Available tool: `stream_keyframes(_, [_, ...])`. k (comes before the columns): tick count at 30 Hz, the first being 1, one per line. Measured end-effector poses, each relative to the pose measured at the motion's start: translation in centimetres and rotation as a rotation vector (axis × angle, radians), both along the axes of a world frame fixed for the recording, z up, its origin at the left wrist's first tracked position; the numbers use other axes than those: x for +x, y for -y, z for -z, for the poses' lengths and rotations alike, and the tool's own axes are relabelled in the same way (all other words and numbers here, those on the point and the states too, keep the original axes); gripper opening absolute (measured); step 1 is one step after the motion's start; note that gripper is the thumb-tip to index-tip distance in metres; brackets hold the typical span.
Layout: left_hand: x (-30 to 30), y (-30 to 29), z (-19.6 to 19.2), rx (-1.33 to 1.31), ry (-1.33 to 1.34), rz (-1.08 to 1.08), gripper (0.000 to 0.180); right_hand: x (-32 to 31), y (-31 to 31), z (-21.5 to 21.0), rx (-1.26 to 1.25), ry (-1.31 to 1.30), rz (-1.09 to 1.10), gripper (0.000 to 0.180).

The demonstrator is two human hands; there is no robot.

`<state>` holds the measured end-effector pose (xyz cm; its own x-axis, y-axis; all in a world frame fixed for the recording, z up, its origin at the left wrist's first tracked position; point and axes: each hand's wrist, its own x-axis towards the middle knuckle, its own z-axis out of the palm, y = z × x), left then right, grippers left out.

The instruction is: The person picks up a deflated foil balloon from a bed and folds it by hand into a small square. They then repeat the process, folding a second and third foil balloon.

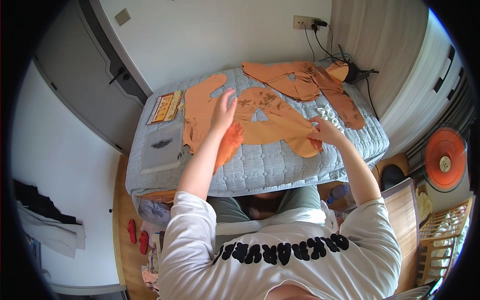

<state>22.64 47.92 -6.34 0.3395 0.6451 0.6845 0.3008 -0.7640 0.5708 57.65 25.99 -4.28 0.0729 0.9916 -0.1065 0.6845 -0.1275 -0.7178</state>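
Flat, shiny orange foil sheets, which look like deflated foil balloons, lie across the bed. The middle foil balloon (272, 122) has a small triangular hole and dark reflections. My right hand (328, 133) is closed on its right edge, fingertips pinching the foil there. Over the left part of the foil my left hand (224, 114) is raised with its fingers stretched apart, holding nothing. Beside my left forearm is a crumpled, brighter orange piece (231, 142), partly hidden by the arm. Another foil balloon (199, 107) lies to the left, and a further one (290, 82) lies at the back.
A grey quilted bed (260, 172) bears everything. On its left are a printed package (165, 107) and a translucent case (162, 148). Small white pieces (327, 114) lie beyond my right hand. A black device with cables (354, 72) sits back right. An orange fan (445, 159) stands right.
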Motion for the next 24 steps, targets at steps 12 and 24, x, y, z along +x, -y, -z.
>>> stream_keyframes(12, [-17.2, 14.1, 0.1, -0.122, -0.165, -0.772, 0.05, -10.5, 0.5, -2.8, 0.767, 0.407, -0.076, 0.025])
stream_keyframes(24, [-13.8, 15.4, 2.7, -0.12, -0.384, -0.96, 0.062, -36.0, -10.8, -0.3, 0.431, 0.299, -0.57, 0.026])
